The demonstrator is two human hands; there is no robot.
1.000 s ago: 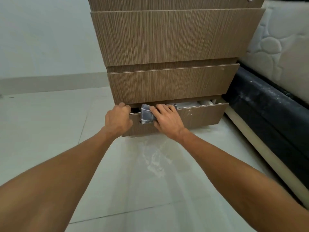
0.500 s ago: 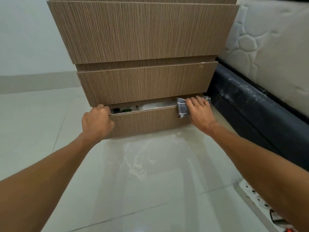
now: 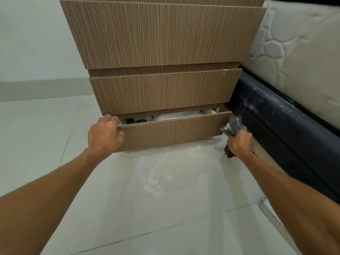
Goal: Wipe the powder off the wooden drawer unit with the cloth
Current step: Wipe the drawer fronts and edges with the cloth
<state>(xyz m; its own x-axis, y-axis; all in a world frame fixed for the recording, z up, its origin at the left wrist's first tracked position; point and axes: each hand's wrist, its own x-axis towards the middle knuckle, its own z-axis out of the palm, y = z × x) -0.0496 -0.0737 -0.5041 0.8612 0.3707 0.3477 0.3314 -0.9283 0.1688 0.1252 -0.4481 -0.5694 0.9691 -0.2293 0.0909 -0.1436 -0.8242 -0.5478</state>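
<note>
The wooden drawer unit [image 3: 161, 39] stands in front of me with its bottom drawer [image 3: 174, 132] pulled partly out. My left hand [image 3: 104, 134] grips the top left corner of that drawer front. At the drawer's right end, my right hand [image 3: 240, 142] is closed around a dark grey cloth [image 3: 231, 127], which touches the front's right edge. White powder [image 3: 156, 168] is smeared over the floor tiles just below the drawer. White and dark items show inside the drawer through the gap.
A dark bed base [image 3: 287, 122] dusted with powder runs along the right, with a white quilted mattress [image 3: 298, 52] on top. A pale strip [image 3: 276, 220] lies on the floor at the lower right. Pale tiled floor [image 3: 40, 140] spreads left to the wall.
My right hand slid the cloth along the drawer's top edge from the middle to the right end, then dropped to the right side edge. My left hand kept its grip.
</note>
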